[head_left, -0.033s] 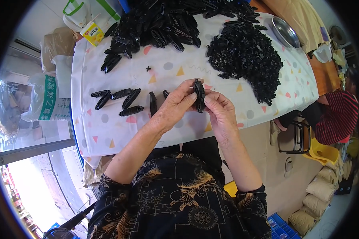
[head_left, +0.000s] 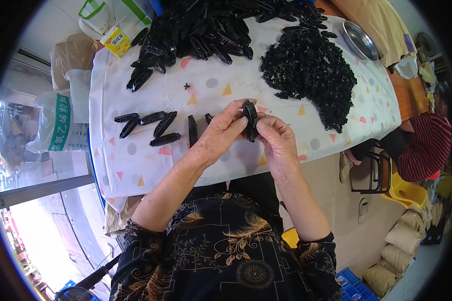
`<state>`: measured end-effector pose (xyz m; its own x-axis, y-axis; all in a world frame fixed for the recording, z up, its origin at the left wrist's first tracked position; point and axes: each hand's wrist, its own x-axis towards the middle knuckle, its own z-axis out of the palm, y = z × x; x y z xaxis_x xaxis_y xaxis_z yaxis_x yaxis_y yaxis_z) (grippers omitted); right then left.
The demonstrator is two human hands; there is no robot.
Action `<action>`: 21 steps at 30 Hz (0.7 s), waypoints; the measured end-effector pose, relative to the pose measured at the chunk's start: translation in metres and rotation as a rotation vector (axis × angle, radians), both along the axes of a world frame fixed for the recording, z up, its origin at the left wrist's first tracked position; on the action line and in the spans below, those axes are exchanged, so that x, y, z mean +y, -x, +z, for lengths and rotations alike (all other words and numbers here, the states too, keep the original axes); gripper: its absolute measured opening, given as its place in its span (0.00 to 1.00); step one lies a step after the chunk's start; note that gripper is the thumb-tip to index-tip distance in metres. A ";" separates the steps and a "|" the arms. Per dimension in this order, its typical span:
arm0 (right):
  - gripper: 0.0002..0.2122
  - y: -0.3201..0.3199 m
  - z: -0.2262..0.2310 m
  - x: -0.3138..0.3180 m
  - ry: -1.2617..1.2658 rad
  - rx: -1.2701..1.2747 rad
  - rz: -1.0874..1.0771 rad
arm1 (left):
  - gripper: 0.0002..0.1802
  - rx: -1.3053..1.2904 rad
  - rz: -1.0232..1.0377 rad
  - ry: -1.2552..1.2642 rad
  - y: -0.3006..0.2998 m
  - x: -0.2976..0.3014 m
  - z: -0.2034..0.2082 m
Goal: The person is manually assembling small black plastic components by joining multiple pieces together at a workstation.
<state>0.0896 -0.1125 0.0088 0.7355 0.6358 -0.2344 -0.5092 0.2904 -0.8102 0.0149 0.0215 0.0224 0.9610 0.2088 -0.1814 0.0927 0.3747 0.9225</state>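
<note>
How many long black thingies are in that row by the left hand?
7: a pair at the left, a second pair next, a piece below that, another piece farther right, a last piece partly behind the left hand. More may hide there.

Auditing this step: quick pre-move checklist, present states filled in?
1. Left hand gripping black part: ok.
2. Right hand at the part's lower right edge: ok.
3. Part complete: cannot tell; fingers hide some of it.
4. Small-piece pile uncovered: ok.
5. All small pieces in that pile: not ok; one small dark piece lies well left of it.
6. Metal dish apart from hands: ok.
</note>
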 end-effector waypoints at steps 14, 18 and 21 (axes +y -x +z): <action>0.18 -0.011 0.000 0.017 0.122 -0.067 0.237 | 0.41 0.020 -0.065 -0.384 0.002 0.005 -0.020; 0.16 -0.018 -0.009 0.027 0.058 -0.051 0.236 | 0.40 0.027 -0.085 -0.379 -0.004 0.017 -0.016; 0.13 -0.020 -0.012 0.038 0.040 -0.051 0.220 | 0.38 0.022 -0.049 -0.363 -0.007 0.026 -0.023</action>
<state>0.1097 -0.0748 -0.0028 0.5913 0.7733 -0.2289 -0.5152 0.1438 -0.8449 0.0218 0.0471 -0.0002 0.9682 0.2168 -0.1247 0.1237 0.0182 0.9922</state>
